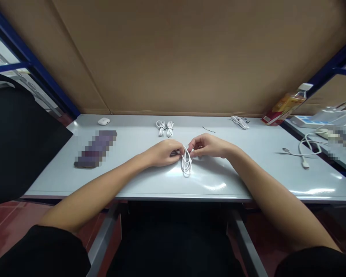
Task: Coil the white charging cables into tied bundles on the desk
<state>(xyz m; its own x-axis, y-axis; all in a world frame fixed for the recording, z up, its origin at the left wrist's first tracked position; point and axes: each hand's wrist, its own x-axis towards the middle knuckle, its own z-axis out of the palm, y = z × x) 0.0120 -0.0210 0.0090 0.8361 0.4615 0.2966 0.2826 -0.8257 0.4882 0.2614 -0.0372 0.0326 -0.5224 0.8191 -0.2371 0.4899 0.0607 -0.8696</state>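
Over the pale table (213, 181), I'm watching the left hand (163, 152) and right hand (209, 146) grasping a white cable (186, 161) mid-table, fingers (180, 146) pinching its looped strands, the bottle (286, 104) label too blurred to read.

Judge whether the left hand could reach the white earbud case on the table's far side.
Probably yes: the left hand holds the white cable, which it would have to release, but only tabletop shows between it and the earbud case.

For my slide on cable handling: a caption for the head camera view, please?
Head view: left hand and right hand hold a looped white cable at a pale grey table.
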